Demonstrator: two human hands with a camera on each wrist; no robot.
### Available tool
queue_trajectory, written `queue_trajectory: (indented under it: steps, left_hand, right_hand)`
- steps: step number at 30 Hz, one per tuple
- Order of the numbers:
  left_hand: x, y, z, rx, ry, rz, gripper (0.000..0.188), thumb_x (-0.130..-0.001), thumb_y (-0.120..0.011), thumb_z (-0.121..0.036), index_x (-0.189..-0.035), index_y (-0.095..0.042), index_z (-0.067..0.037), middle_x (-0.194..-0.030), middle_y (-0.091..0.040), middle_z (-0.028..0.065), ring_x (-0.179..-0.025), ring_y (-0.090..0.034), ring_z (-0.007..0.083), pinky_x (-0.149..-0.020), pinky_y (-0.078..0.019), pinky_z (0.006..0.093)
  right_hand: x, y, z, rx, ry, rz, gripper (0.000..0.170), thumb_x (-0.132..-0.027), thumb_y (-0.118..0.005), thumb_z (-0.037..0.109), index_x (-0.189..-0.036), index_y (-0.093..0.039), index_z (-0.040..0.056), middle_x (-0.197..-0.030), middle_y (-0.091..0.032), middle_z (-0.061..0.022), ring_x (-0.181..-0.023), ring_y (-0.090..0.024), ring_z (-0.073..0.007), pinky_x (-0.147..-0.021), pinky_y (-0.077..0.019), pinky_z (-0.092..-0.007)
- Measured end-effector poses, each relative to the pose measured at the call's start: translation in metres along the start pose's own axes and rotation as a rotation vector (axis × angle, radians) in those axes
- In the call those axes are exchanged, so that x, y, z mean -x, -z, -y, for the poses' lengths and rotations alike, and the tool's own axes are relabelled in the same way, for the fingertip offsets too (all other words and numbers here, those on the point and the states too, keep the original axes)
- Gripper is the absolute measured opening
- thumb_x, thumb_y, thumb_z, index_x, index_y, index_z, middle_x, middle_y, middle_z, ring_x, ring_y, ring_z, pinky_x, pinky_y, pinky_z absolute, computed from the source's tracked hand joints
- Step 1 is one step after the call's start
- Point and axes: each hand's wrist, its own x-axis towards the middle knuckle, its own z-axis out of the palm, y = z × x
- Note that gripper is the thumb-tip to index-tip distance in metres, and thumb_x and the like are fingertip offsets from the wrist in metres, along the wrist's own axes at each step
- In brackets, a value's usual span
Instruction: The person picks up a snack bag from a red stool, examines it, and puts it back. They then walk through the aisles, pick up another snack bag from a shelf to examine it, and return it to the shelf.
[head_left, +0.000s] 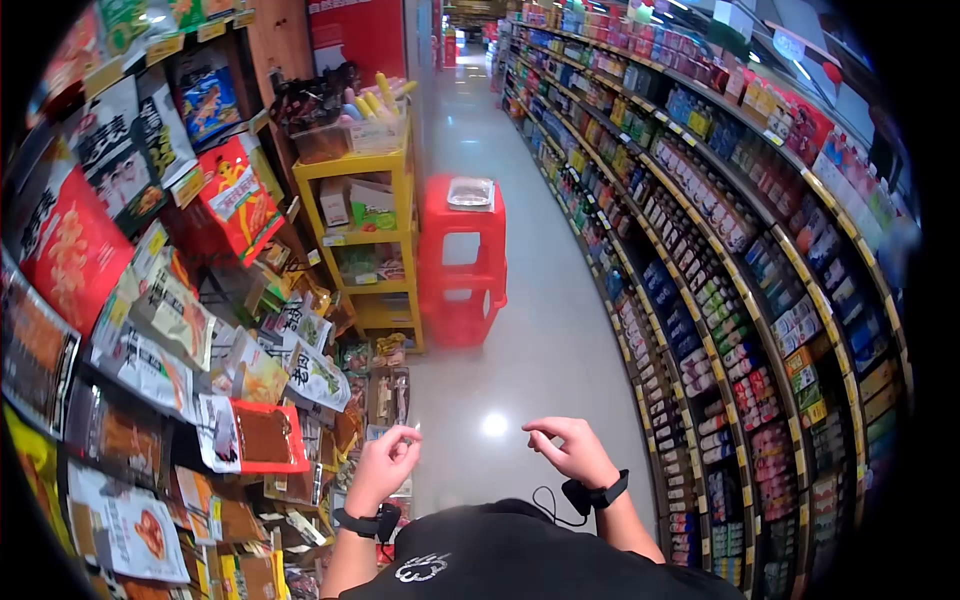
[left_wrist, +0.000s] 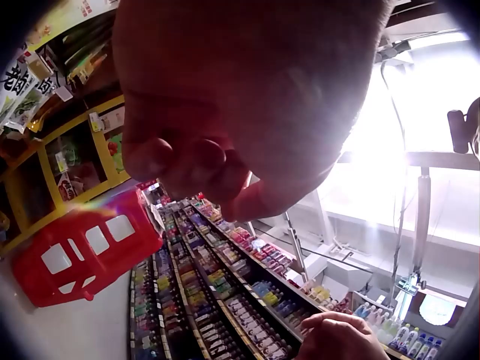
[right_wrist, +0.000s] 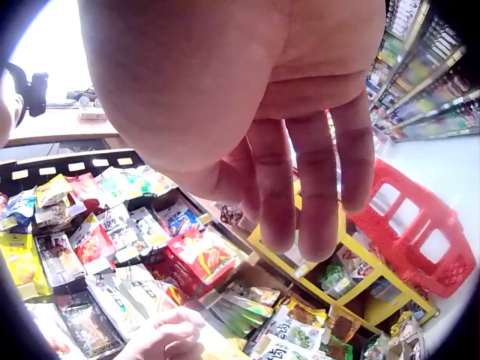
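Observation:
Both hands are held in front of the black shirt, apart from each other, and neither holds anything. The left hand (head_left: 388,466) is beside the hanging snack packets, nearest a red-edged pack (head_left: 268,436), with its fingers loosely curled. Over the pale floor, the right hand (head_left: 574,450) has its fingers loosely bent. Up close in the left wrist view, the left hand (left_wrist: 240,105) shows bent, empty fingers. In the right wrist view the right hand (right_wrist: 262,127) has several fingers extended, touching nothing. Each wrist wears a black band.
A red stool (head_left: 465,262) stands in the aisle with a small foil-like tray (head_left: 470,193) on top. Beside it is a yellow shelf unit (head_left: 352,160). Long shelves of bottles (head_left: 715,290) line the right side, and packets (head_left: 70,250) hang on the left.

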Motion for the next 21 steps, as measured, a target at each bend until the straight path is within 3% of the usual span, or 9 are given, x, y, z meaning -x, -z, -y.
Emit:
queue_trajectory:
  steps: [8,14,17,21]
  left_hand:
    - [-0.073,-0.002,0.027,-0.008,0.052,0.098,0.014,-0.097,-0.072,-0.011,-0.109,-0.072,-0.005,-0.062,-0.045,-0.0033,-0.058,-0.044,0.0058,-0.056,-0.0389,0.0266]
    - [-0.13,-0.003,0.048,0.01,0.113,0.097,0.014,-0.097,-0.073,-0.013,-0.109,-0.074,-0.006,-0.064,-0.049,-0.0027,-0.06,-0.047,0.0057,-0.057,-0.04,0.0262]
    - [-0.168,0.001,0.048,-0.05,0.133,0.079,0.013,-0.097,-0.073,-0.013,-0.109,-0.074,-0.006,-0.066,-0.051,-0.0029,-0.061,-0.048,0.0052,-0.057,-0.04,0.0253]
    - [-0.226,0.001,0.052,0.01,0.156,0.031,0.013,-0.099,-0.072,-0.013,-0.108,-0.073,-0.003,-0.068,-0.052,-0.0038,-0.063,-0.048,0.0047,-0.058,-0.0414,0.0248]
  right_hand:
    - [-0.062,-0.013,-0.024,-0.048,-0.011,-0.016,0.02,-0.103,-0.063,0.01,-0.117,-0.075,0.0017,-0.092,-0.078,-0.0111,-0.084,-0.078,-0.0209,-0.072,-0.0618,-0.0304]
    - [-0.117,-0.007,-0.062,-0.139,-0.131,-0.001,0.021,-0.104,-0.063,0.01,-0.12,-0.075,0.0019,-0.093,-0.078,-0.0094,-0.083,-0.076,-0.0173,-0.069,-0.062,-0.0307]
    - [-0.158,0.003,-0.085,-0.171,-0.201,0.027,0.023,-0.102,-0.064,0.01,-0.12,-0.076,0.0015,-0.098,-0.079,-0.0141,-0.087,-0.077,-0.0223,-0.076,-0.0608,-0.0343]
    - [-0.223,0.022,-0.115,-0.184,-0.208,0.021,0.022,-0.102,-0.064,0.011,-0.118,-0.076,0.0015,-0.098,-0.079,-0.013,-0.085,-0.076,-0.0216,-0.075,-0.0603,-0.034]
